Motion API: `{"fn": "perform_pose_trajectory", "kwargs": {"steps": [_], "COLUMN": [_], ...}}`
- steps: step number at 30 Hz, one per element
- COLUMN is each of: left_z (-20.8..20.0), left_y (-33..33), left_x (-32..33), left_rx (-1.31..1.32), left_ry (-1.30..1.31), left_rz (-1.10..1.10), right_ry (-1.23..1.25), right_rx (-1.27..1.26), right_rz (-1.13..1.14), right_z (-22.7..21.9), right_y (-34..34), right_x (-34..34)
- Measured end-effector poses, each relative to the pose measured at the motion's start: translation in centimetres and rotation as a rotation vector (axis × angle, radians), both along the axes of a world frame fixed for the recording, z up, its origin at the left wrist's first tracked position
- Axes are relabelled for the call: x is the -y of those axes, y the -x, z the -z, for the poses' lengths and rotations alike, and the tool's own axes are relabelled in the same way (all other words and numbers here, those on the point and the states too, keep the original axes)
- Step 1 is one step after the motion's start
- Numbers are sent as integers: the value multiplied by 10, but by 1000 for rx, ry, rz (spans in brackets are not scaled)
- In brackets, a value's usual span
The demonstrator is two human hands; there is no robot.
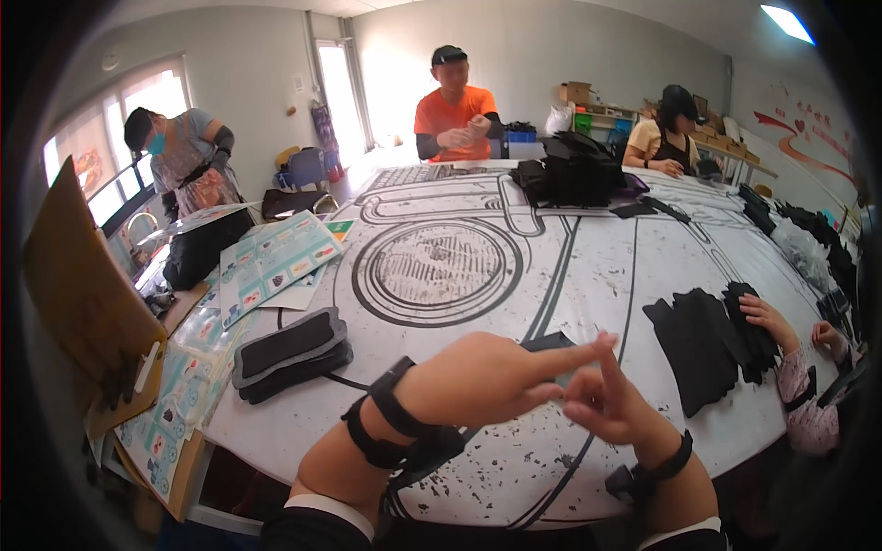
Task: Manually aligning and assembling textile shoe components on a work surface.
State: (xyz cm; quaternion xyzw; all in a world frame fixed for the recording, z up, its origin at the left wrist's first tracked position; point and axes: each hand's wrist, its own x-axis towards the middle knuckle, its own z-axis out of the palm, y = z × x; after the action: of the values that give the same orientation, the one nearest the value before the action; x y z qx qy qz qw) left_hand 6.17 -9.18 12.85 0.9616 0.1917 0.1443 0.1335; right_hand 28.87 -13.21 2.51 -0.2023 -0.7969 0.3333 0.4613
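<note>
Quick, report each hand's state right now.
Left hand: loosely curled, index finger out, over a small black piece; whether it grips it cannot be told.
Right hand: fingers raised, touching the left fingertip, holding nothing visible.

I see pale blue printed sheets (273,262) with small coloured pictures lying on the table (588,275) at nine o'clock. A brown cardboard box (576,92) stands on a far shelf at one o'clock. Red wall lettering (808,129) is at two o'clock.

The white surface (588,266), printed with black lines, carries a stack of grey-and-black pads (289,354), printed sheets (271,262), flat black fabric pieces (703,340) and a far black pile (574,174).
</note>
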Motion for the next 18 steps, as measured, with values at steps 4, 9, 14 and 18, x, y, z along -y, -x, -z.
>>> {"fn": "perform_pose_trajectory", "kwargs": {"steps": [4,9,14,18], "left_z": [7,37,88,97], "left_y": [-8,-22,-42,-39], "left_x": [-16,-32,-49,-43], "left_rx": [-117,-360,-240,-215], "left_ry": [44,-30,-43,-65], "left_rz": [-61,-111,87,67], "right_ry": [197,269,195,255], "right_rx": [44,123,131,-126], "right_rz": [271,672,786,239], "right_z": [9,-3,-3,-25], "right_y": [-14,-16,-26,-27], "right_x": [-17,-17,-26,-5]}}
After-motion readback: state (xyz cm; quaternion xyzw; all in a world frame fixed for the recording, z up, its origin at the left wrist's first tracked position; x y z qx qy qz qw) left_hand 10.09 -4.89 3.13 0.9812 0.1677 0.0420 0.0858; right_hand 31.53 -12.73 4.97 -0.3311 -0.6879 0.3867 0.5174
